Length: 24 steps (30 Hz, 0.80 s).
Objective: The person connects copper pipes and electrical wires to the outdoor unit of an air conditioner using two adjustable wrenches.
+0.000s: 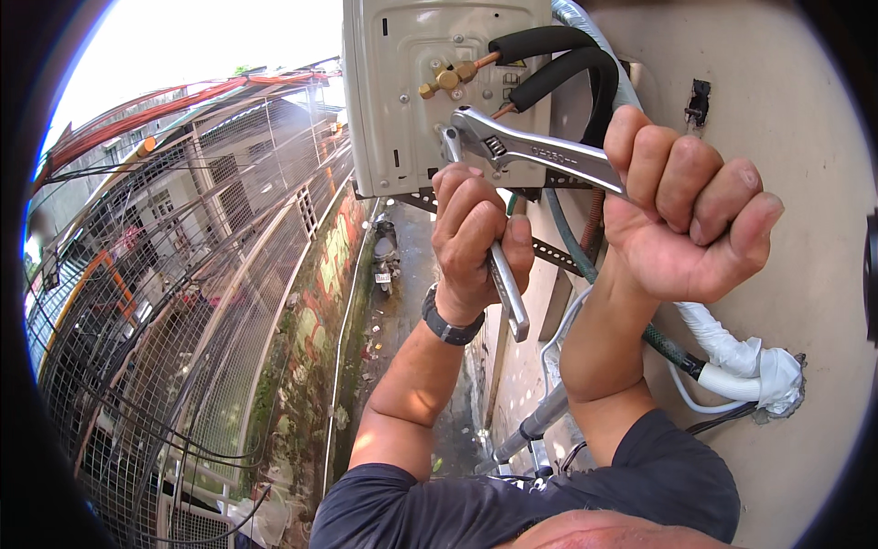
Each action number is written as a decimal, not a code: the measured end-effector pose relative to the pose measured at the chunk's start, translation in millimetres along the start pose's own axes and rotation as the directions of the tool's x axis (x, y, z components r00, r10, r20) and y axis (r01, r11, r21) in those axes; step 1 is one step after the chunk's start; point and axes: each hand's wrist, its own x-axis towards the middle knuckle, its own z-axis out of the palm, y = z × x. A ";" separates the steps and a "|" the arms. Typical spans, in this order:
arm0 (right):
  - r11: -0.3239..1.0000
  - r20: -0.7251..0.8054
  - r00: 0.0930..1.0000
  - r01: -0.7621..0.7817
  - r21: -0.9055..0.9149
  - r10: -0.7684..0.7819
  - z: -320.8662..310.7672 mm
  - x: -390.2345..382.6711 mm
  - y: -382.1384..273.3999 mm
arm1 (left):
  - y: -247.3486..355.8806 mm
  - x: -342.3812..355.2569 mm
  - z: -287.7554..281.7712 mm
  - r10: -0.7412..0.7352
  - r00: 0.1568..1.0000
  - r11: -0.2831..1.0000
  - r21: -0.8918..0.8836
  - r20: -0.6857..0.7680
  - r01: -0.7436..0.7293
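Note:
My left hand (476,233), with a dark watch on the wrist, is closed round an upright steel wrench (508,288) whose head reaches a fitting on the pale metal panel of an outdoor unit (384,64). My right hand (686,210) is closed on the handle of a large adjustable wrench (544,151), which lies sideways with its jaw beside the other wrench's head. Just above them are brass fittings (448,80) with short copper pipes running into black insulated tubes (558,78).
On the right is a beige wall (805,210) with wrapped pipes (713,339) entering a hole. A perforated bracket (553,256) and grey pole (521,435) sit below. A narrow alley with a parked motorbike (384,256) lies far beneath; wire mesh (137,348) and tangled cables fill the left.

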 end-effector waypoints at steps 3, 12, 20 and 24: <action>0.997 -0.035 0.999 0.031 -0.070 -0.033 -4.4 -18.4 -2.5 | -8.4 3.9 2.2 0.140 0.988 0.981 0.123 0.065 -0.147; 0.991 -0.202 0.971 -0.134 -0.031 0.125 -21.5 -82.1 -6.2 | -16.8 13.6 -6.8 0.293 0.912 0.932 0.126 0.288 -0.339; 0.826 -0.162 0.863 -0.505 -0.251 0.479 -14.9 -108.3 -34.3 | -17.7 9.3 -12.0 0.203 0.926 0.966 0.091 0.318 -0.242; 0.876 -0.130 0.949 -0.315 -0.365 0.287 -23.4 -128.2 -19.9 | -17.1 10.0 -8.4 0.163 0.940 0.981 0.051 0.300 -0.186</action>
